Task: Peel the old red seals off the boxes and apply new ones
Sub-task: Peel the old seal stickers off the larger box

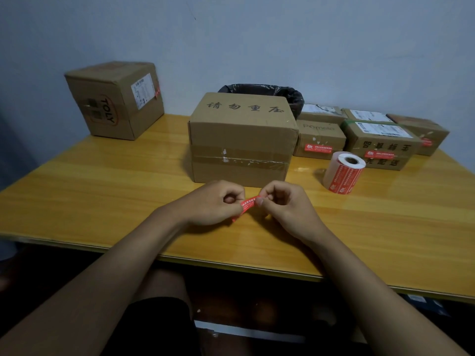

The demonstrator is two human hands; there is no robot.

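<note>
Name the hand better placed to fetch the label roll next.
Right, probably. The label roll stands on the table beyond and outside the right hand; the left hand would have to cross over. Both hands pinch the red seal.

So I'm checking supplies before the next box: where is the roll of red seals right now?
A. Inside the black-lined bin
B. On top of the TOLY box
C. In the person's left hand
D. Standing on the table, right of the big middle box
D: the roll of red seals stands on the table, right of the big middle box; both hands pinch only a loose red seal.
</note>
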